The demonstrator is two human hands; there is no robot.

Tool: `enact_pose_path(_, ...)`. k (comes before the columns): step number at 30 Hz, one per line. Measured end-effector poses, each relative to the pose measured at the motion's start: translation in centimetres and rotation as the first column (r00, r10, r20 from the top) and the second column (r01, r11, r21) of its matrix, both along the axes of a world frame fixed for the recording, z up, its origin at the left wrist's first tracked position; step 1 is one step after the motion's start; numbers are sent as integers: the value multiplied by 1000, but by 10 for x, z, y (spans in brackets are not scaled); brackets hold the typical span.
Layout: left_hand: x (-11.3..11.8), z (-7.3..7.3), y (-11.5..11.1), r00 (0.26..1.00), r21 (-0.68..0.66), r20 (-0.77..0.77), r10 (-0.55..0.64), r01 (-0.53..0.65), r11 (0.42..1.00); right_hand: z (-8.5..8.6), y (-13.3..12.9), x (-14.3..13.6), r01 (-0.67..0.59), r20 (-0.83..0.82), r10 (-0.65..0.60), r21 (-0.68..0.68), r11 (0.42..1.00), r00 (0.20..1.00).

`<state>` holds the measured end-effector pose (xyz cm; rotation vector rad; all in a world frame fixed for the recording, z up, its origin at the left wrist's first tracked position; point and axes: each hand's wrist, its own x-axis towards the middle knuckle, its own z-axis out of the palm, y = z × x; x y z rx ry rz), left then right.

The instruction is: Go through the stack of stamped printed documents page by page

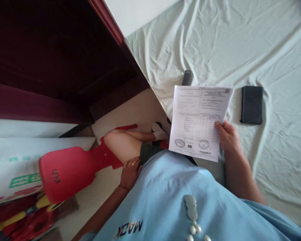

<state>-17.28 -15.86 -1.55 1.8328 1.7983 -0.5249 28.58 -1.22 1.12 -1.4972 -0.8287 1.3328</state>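
Note:
My right hand (228,136) grips a printed document (198,122) by its right edge, thumb on top of the page and the other fingers behind it. The white sheets carry a table, two round or oval stamps near the bottom and small print. My left hand (131,172), with a ring on one finger, rests on my thigh with nothing in it, its fingers lying over the leg. Right of the document, a black smartphone (252,104) lies on the pale cloth. Beyond the page's top edge, a small dark box-shaped object (187,77) is partly covered by the paper.
A pale wrinkled cloth (278,60) spreads over the surface on the right. Dark red wooden furniture (40,100) stands at upper left. A red plastic chair (67,172) is at left, beside a white printed sack (12,160) and a red-and-yellow bag (27,217).

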Motion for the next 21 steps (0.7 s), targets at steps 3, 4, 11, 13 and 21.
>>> enact_pose_path(3,3,-4,1,996,21,-84,-39,41,999,-2,0,0,8,-26,-8,9,1000,1000)
enact_pose_path(4,4,-6,1,994,29,-98,-42,45,999,-2,0,0,6,-35,-5,6,1000,999)
enact_pose_path(11,9,-11,-11,997,90,-49,55,-51,995,-3,0,2,-9,-24,10,9,1000,1000)
enact_pose_path(13,12,-8,-15,995,93,-41,92,-88,992,-2,0,1,-9,-23,9,4,1000,1000)
enact_pose_path(21,23,5,-25,955,-93,-159,252,-269,959,4,2,-2,12,-26,-12,-3,1000,1000)
